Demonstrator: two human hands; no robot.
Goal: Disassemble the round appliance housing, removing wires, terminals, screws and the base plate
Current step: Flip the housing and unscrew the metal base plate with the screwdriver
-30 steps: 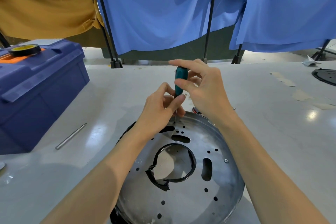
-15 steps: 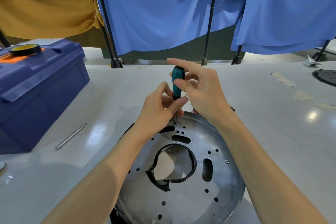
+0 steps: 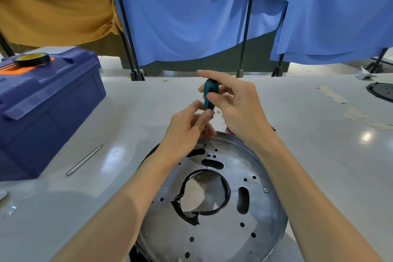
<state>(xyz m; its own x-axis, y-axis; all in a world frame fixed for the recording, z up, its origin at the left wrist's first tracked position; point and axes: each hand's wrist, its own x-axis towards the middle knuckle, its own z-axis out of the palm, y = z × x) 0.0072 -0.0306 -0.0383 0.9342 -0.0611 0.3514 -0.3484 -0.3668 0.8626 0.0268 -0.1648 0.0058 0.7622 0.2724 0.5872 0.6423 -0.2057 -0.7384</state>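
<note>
Teal screwdriver (image 3: 210, 93) stands upright, tip at a hole near the far rim of the steel base plate (image 3: 223, 229) on the tabletop (image 3: 319, 155). The right hand (image 3: 238, 110) pinches the handle and the left hand (image 3: 187, 132) fingers (image 3: 207, 116) close on the shaft. I judge a screw is being loosened; the next move needs turning with the tip seated.

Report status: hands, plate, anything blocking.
Right hand pinches screwdriver handle; left hand pinches its shaft. Tip down on metal plate, far side. Nothing blocking.
</note>
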